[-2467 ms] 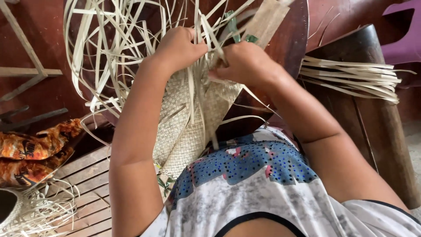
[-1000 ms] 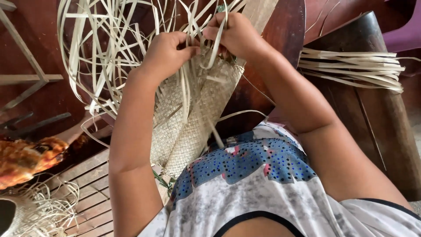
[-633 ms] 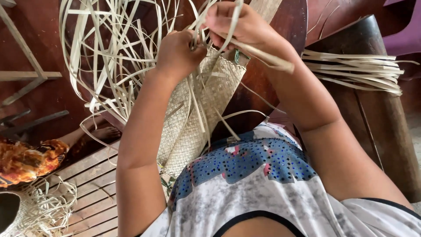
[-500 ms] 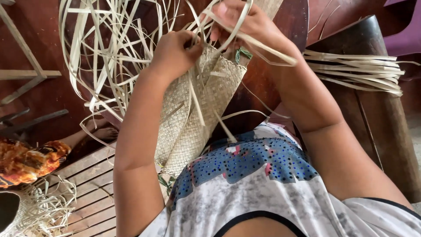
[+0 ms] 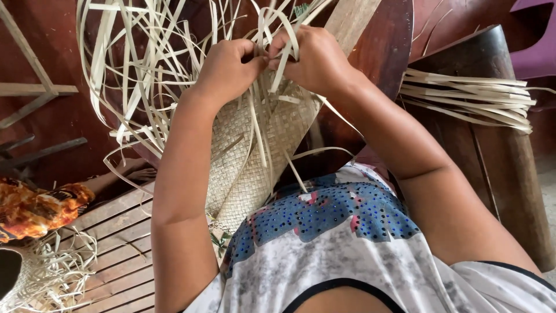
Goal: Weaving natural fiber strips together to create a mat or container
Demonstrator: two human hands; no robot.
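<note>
Here both hands meet at the upper edge of the woven mat (image 5: 255, 156), which slopes down from the fingers toward the person's chest. The left hand (image 5: 227, 71) is curled closed, pinching a pale strip (image 5: 253, 119) against the weave. The right hand (image 5: 315, 58) grips another strip that loops over its fingers. Loose strips (image 5: 145, 75) fan out left of the fingers, crowding that side. Well right of the fingers, a bundle of strips (image 5: 469, 98) lies on a dark wooden bench (image 5: 498, 162).
</note>
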